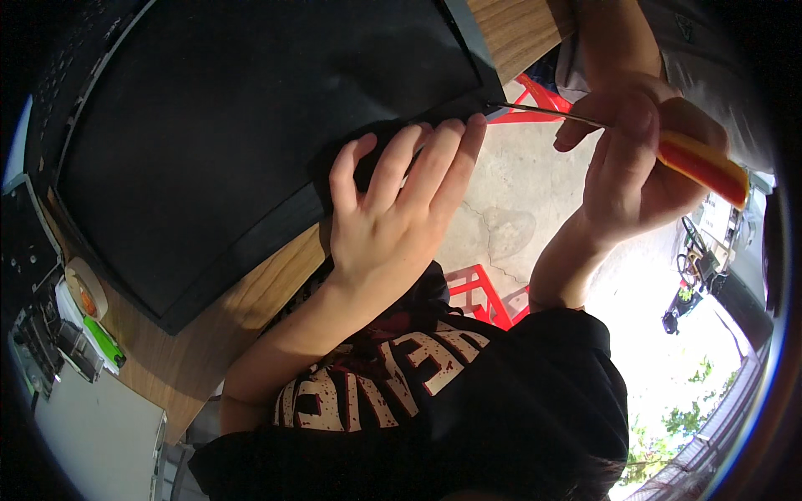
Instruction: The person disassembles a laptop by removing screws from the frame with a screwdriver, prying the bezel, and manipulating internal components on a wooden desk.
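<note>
A large black flat panel with a raised border (276, 213), perhaps a screen, lies on the wooden table and reaches past its near edge. My left hand (393, 204) rests on the panel's near border with its fingers spread, fingertips close to the right corner. In my right hand (639, 159) is a screwdriver (702, 167) with an orange and red handle, gripped in closed fingers. Its thin metal shaft points left, and the tip meets the panel's border at the right corner, just beyond my left fingertips. Whether a screw sits under the tip is too small to tell.
Another person's forearm (614, 37) and grey clothing are at the upper right, close to my right hand. Red plastic stools (484, 296) stand on the concrete floor below. A roll of tape (86, 288) and a green object (102, 341) lie at the table's left side.
</note>
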A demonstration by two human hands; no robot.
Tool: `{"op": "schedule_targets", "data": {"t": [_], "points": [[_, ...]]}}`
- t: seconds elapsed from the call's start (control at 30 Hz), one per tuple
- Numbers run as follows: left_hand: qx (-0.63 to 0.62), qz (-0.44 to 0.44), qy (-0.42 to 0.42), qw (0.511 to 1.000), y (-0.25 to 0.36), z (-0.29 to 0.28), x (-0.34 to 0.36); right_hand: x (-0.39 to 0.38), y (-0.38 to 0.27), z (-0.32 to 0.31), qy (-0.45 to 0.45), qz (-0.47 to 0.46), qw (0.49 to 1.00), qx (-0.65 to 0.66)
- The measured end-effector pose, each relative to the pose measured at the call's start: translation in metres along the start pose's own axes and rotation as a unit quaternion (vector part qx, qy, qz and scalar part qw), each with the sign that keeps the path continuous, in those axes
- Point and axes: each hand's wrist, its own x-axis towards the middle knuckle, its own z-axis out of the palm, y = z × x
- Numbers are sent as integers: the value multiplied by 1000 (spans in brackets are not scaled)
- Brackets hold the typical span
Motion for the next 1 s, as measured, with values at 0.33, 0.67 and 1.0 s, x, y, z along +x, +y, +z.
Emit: {"op": "schedule_targets", "data": {"t": [0.33,0.67,1.0], "points": [[-4,3,10,1000,-1,-3,0,-3,-4,-1,19,69,996,59],[-13,10,-25,1000,-1,-9,1,-7,-9,11,74,58,992,-83],[-23,-3,12,1000,5,-19,6,0,-27,13,75,143,986,-26]]}}
